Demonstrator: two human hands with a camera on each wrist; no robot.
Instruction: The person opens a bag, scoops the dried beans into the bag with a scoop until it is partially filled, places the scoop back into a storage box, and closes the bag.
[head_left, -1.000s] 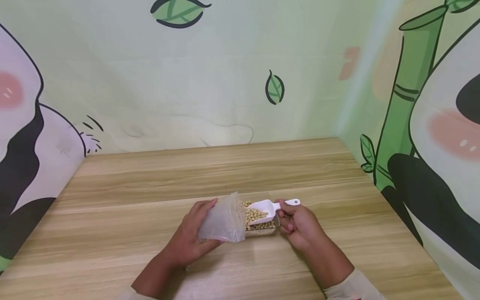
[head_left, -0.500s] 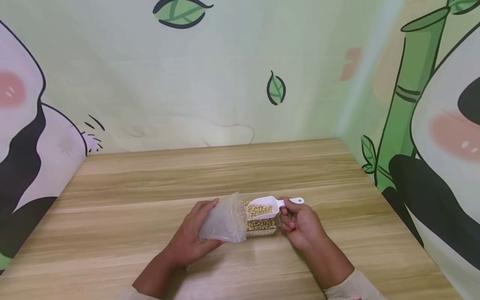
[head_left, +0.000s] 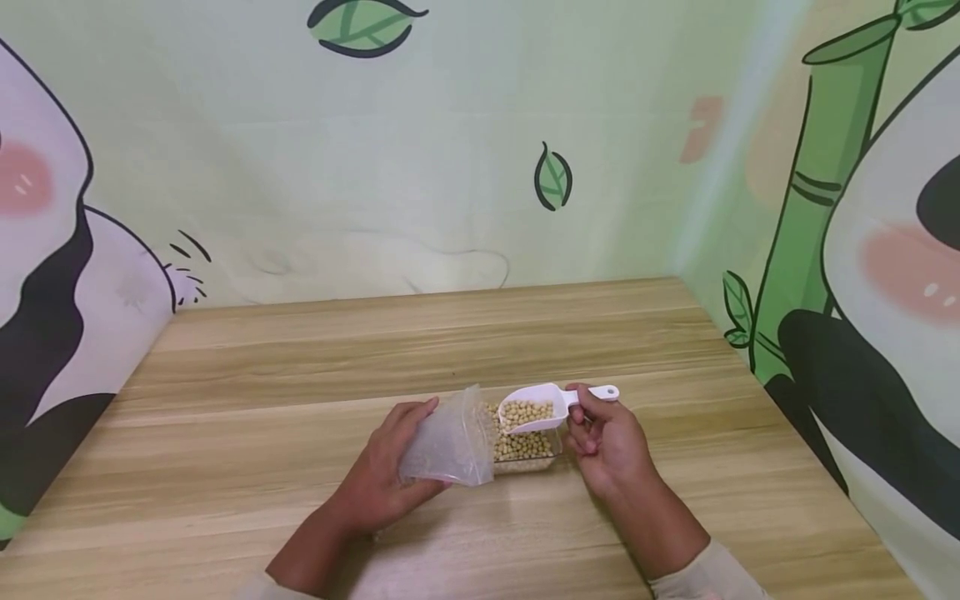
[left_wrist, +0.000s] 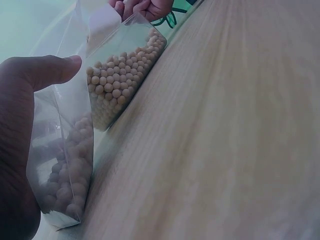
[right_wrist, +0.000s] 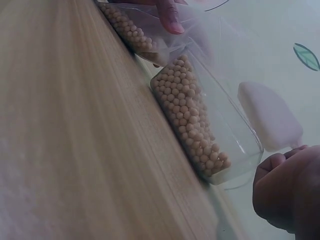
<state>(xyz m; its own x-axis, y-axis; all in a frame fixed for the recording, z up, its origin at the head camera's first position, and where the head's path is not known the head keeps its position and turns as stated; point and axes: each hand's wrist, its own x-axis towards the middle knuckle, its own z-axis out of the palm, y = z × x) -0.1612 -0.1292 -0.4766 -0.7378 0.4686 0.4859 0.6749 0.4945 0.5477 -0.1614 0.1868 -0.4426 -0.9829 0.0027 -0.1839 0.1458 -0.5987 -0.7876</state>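
Note:
My right hand (head_left: 613, 446) pinches the handle of a white scoop (head_left: 558, 404), its bowl loaded with pale round beans that look like soybeans (head_left: 527, 412). The scoop is held above a clear rectangular container (head_left: 527, 466), which stands on the table partly filled with the same beans. In the right wrist view the scoop (right_wrist: 270, 117) shows beyond the container's upper edge, apart from it. With thumb and fingers on either side, my left hand (head_left: 378, 479) holds a clear plastic bag (head_left: 448, 437), its mouth overlapping the container's left end. Beans lie in the lower part of the bag (left_wrist: 60, 130).
A wood-grain table (head_left: 300, 358) extends around the container and bag. Behind it stands a pale green wall (head_left: 420, 167) printed with leaves, and panda and bamboo drawings cover the side walls.
The right hand has raised the scoop out of the beans in the container and drawn it slightly right, beans in its bowl. The left hand and bag have stayed almost still.

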